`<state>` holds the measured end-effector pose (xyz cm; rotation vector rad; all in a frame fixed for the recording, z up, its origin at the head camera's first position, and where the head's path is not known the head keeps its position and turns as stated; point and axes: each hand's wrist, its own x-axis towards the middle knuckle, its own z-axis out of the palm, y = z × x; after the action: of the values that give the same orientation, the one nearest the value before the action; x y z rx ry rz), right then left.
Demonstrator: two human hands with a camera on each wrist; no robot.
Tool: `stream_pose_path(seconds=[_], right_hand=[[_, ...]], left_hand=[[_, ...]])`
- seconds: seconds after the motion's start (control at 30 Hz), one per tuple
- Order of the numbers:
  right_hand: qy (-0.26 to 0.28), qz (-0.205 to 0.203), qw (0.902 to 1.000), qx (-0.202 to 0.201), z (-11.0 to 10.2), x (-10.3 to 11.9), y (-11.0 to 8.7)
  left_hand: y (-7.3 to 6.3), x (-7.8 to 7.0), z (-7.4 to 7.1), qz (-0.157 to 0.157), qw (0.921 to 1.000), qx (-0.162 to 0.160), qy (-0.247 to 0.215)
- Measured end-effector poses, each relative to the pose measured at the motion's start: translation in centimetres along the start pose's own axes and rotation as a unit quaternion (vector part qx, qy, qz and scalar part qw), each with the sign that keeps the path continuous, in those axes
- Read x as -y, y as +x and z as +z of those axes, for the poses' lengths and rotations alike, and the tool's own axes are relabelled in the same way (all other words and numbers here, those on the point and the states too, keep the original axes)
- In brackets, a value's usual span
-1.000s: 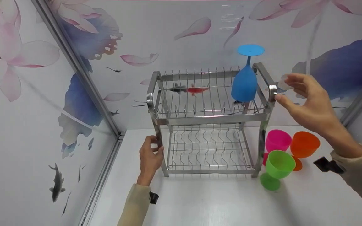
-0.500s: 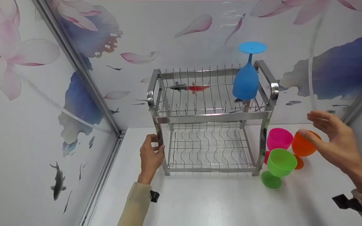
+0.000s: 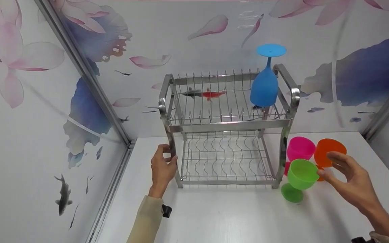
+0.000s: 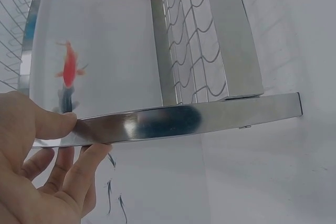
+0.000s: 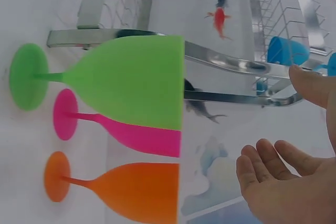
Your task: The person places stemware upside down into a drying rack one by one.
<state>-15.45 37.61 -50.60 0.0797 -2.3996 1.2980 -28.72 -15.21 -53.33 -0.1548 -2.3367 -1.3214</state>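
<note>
My left hand (image 3: 162,170) pinches the left front leg of a two-tier metal dish rack (image 3: 228,127), thumb on one side and fingers on the other in the left wrist view. My right hand (image 3: 355,182) holds nothing; its thumb and fingers are spread apart beside a green goblet (image 3: 302,174), the thumb tip overlapping the rim in the head view. In the right wrist view the hand (image 5: 294,182) lies beyond the goblets' mouths. Behind the green one stand a pink goblet (image 3: 301,147) and an orange goblet (image 3: 328,148), all upright. A blue goblet (image 3: 264,88) stands upside down on the upper tier.
The rack's lower tier (image 3: 226,158) has wavy wires. A white tabletop (image 3: 221,216) lies under everything. Walls printed with lotus flowers and fish rise at the back (image 3: 221,57) and the left (image 3: 29,135), with a metal strip (image 3: 89,81) along their corner.
My right hand has come down from the rack's upper right corner to the side of the green goblet. The left hand keeps its hold on the rack leg.
</note>
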Motion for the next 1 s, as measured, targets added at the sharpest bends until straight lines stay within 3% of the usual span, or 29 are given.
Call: stream_pose_path(seconds=[0.23, 0.53, 0.8, 1.0], right_hand=[[0.001, 0.055, 0.9985, 0.002, 1.5, -3.2, -2.1], [-0.003, 0.128, 0.9914, 0.026, 4.5, -5.6, -3.0], [0.043, 0.215, 0.9727, 0.077, 7.2, -7.1, -3.2], [0.049, 0.216, 0.9722, 0.075, 8.3, -7.6, -3.4]], left_hand=[[-0.1, 0.1, 0.4, 0.000, 1.0000, 0.002, 0.004], [0.0, 0.2, 0.0, -0.021, 0.9997, -0.001, 0.009], [-0.1, 0.2, -0.2, -0.023, 0.9997, -0.002, 0.011], [-0.1, 0.1, 0.2, -0.026, 0.9996, 0.001, 0.008]])
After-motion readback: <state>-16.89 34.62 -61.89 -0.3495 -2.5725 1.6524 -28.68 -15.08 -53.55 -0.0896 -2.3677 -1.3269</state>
